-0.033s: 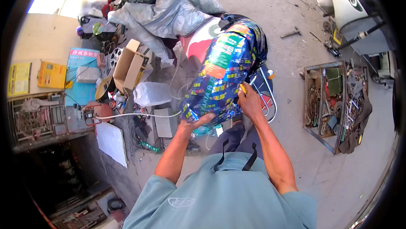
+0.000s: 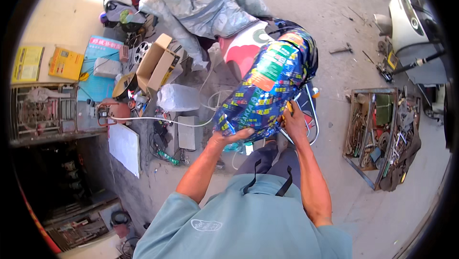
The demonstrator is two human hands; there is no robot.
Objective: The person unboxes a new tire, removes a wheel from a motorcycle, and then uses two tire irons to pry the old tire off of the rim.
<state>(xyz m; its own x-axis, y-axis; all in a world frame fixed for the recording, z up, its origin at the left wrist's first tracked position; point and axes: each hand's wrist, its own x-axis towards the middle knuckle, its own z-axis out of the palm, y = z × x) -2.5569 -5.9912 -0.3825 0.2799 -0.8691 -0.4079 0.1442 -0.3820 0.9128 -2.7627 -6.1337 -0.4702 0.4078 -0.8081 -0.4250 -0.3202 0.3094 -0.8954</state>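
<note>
In front of me is a tyre-shaped bundle point(image 2: 258, 89) in shiny blue printed plastic wrap, with black showing along its far right edge. My left hand point(image 2: 234, 136) grips its near left end, thumb over the wrap and the other fingers hidden underneath. At the bundle's near right side, my right hand point(image 2: 295, 121) is closed around a small yellow-handled tool point(image 2: 289, 108), perhaps a cutter; its tip is hidden against the wrap. Beneath and beyond the bundle are a red-and-white panel point(image 2: 236, 53) and a metal tube frame point(image 2: 313, 123).
An open cardboard box point(image 2: 155, 65), a white plastic-wrapped block point(image 2: 178, 98) and a grey block point(image 2: 190, 133) are to the left. A pale hose point(image 2: 167, 122) runs toward the bundle. On the right stands a tool-filled metal tray point(image 2: 373, 130); a hammer point(image 2: 342, 48) lies beyond.
The whole view has shifted, so the bundle, hands and surroundings sit further right in the picture. Both hands keep their places on the bundle, and the yellow-handled tool shows slightly less.
</note>
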